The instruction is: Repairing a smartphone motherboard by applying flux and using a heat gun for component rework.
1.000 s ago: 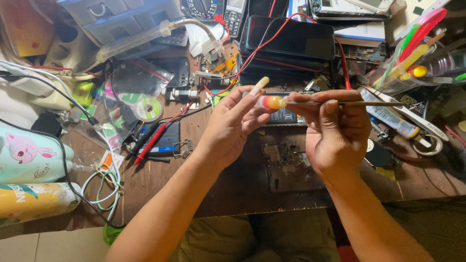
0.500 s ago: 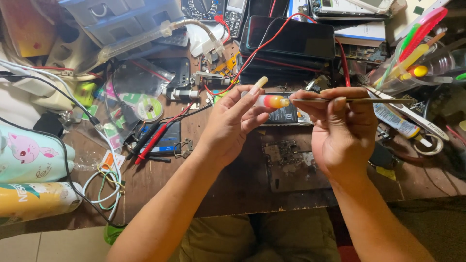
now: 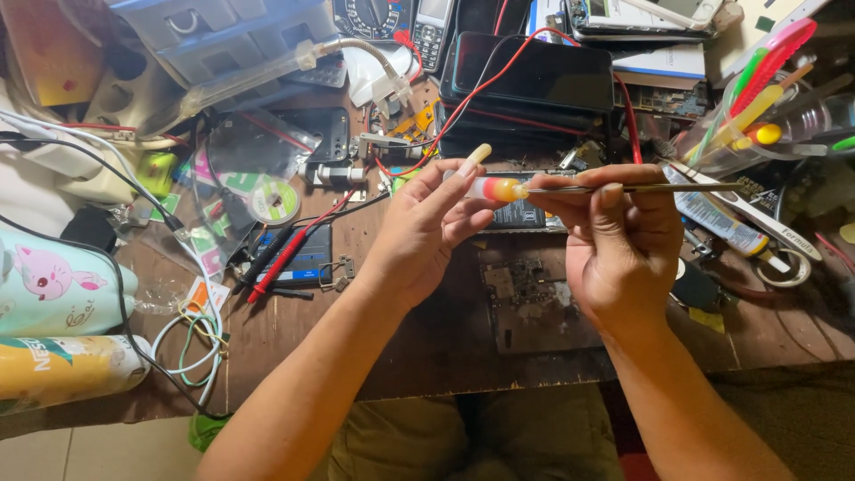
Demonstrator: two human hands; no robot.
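Behind left hand (image 3: 427, 227): tube (image 3: 492, 188) partly hidden; right hand (image 3: 614, 240) pinches stick (image 3: 659, 188)

A small clear glue tube (image 3: 488, 188) with an orange tip lies level in midair above the cluttered workbench, a thin brass-coloured tool (image 3: 655, 188) meeting its nozzle end-on.

Two hands work here, a left hand (image 3: 419, 236) and a right hand (image 3: 619, 245). Between them sit one small tube (image 3: 488, 188) with an orange tip and one thin metal tool (image 3: 641, 188). On the counter (image 3: 427, 343) lie one bare circuit board (image 3: 521, 285), two probe leads, one red (image 3: 294, 254) and one black (image 3: 265, 256), one roll of tape (image 3: 273, 200) and one dark phone (image 3: 533, 73).
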